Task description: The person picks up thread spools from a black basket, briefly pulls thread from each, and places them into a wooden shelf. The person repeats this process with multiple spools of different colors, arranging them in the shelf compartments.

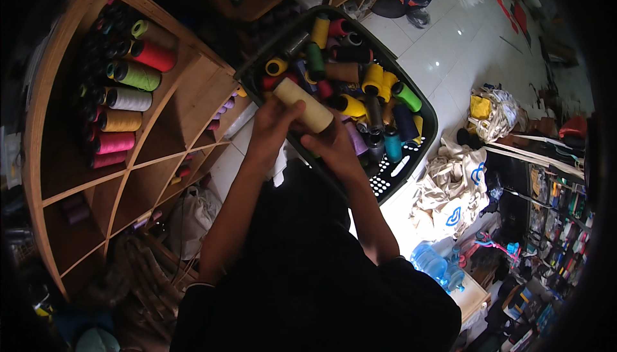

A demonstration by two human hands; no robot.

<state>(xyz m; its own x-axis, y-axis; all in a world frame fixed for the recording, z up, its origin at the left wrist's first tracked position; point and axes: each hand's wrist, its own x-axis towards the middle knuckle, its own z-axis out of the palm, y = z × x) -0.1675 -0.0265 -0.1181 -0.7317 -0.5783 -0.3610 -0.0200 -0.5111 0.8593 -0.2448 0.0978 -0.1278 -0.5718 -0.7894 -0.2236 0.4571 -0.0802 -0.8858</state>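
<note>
A cream spool of thread (pixel 303 105) lies tilted between my two hands, above the near left part of a dark plastic basket (pixel 432 117). My left hand (pixel 275 121) wraps round its upper left end, thumb on top. The fingers of my right hand (pixel 334 148) close on its lower right end. Beneath and beyond it the basket holds many thread spools, among them a yellow spool (pixel 320 31), a green spool (pixel 315 61), a brown spool (pixel 342 71) and a teal spool (pixel 393 144). My hands hide some spools at the near side.
On the left stands a wooden cubby shelf (pixel 122 194), with a red spool (pixel 153 55), a lime spool (pixel 137 76) and several others in its top section. Cream cloth bags (pixel 450 188) lie right of the basket on the tiled floor (pixel 443 56), near a blue water bottle (pixel 432 262).
</note>
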